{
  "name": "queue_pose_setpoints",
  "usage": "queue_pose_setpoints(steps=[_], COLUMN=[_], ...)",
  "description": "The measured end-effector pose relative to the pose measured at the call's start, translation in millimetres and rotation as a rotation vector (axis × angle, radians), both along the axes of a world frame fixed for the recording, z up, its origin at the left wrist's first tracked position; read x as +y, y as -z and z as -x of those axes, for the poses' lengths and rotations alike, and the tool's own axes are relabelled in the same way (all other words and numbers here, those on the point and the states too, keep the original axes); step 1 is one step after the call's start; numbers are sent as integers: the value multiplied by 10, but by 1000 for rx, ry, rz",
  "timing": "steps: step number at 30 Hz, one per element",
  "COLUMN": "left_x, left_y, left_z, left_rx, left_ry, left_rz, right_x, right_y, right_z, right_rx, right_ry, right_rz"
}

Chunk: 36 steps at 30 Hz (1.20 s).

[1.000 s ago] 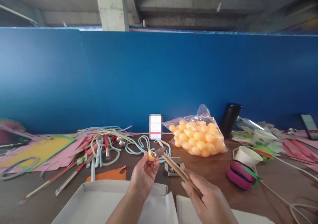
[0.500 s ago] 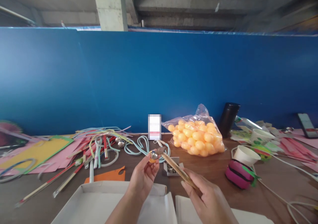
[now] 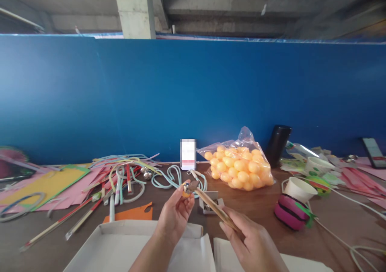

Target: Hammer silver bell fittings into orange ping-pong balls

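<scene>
Between the fingertips of my left hand (image 3: 175,217) is a small orange ball (image 3: 186,195) with shiny silvery pieces on its upper side. My right hand (image 3: 249,233) is wrapped round the wooden handle of a small hammer (image 3: 215,207). Its dark metal head is right at the ball's top; whether it touches cannot be made out. Just behind the handle, a small open box (image 3: 219,201) holds tiny shiny metal pieces, partly hidden by the hammer.
A clear bag of orange balls (image 3: 241,169) lies behind my hands. White box lids (image 3: 132,240) lie in front. Tubes and sticks (image 3: 126,183) are heaped left; a magenta pouch (image 3: 289,212), paper cup (image 3: 300,189) and black bottle (image 3: 278,145) stand right. A blue partition (image 3: 193,91) closes the back.
The hammer head has shifted slightly left and down over the ball. Both hands keep nearly the same place and grip.
</scene>
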<state>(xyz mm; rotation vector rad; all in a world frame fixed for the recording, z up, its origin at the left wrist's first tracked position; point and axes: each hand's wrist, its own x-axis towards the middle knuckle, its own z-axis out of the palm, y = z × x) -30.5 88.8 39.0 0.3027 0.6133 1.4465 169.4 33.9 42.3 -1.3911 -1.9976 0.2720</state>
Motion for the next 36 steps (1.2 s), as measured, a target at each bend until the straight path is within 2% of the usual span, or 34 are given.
queue_pose_setpoints(steps=[36], left_x=[10], left_y=[20], left_z=[-15], left_rx=[57], left_ry=[-24], left_rz=[9], right_x=[-1], right_y=[6], right_z=[20], right_rx=[27], right_ry=[-22], right_rz=[35])
